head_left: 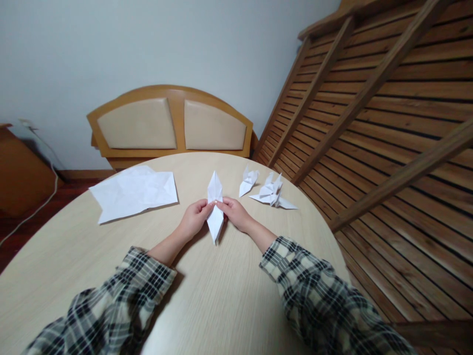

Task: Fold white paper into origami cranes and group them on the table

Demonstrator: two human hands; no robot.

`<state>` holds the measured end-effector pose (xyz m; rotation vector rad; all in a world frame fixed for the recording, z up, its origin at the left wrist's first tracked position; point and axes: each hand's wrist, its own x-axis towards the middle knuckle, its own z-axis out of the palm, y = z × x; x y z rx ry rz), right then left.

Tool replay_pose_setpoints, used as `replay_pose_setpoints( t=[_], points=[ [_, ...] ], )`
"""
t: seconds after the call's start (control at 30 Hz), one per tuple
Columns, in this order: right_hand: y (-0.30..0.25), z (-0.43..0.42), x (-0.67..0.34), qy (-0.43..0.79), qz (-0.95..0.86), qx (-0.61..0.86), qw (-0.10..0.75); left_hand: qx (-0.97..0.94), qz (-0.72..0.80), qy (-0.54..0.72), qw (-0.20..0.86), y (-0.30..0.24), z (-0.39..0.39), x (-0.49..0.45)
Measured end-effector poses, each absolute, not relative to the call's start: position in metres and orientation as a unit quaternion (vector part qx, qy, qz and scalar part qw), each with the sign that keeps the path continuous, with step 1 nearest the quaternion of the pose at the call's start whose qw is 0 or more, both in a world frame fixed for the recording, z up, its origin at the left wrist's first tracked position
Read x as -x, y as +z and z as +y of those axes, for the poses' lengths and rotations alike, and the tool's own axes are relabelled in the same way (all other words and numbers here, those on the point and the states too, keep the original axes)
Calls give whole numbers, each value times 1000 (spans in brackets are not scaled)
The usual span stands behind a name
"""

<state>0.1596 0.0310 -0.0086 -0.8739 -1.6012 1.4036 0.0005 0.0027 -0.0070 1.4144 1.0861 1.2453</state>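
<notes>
Two hands meet just above mid-frame. Our left hand (194,217) and right hand (236,213) each pinch, thumb against forefinger, the waist of a long, narrow white paper diamond (215,190); the other fingers are loosely curled.

The diamond lies flat on the round pale wood-grain table (229,296), one tip toward the far edge, the other toward us.

Step in hand, as we judge it: pressing the side flaps in to the centre line at the widest point. A further crease would call for both edges held level on that line, with the fingertips running out from the middle so the tips stay sharp.

Left of centre, well apart: a large creased white paper sheet (136,192). Right of centre: a small white folded paper figure (248,181), and near it a larger winged white folded figure (272,193). Checked sleeves (140,281) fill the lower frame.
</notes>
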Motion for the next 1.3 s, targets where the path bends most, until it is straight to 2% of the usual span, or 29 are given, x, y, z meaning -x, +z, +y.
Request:
replay_pose_setpoints(
  t=[0.27,0.5,1.3],
  points=[
    [-14,35,-158,558,-632,328,426,-575,452,509,455,-6,3,-1],
    [-20,39,-159,576,-600,321,452,-561,426,509,494,-2,1,-4],
    [-15,35,-159,570,-625,350,403,-582,444,514,446,-6,3,-1]
  ],
)
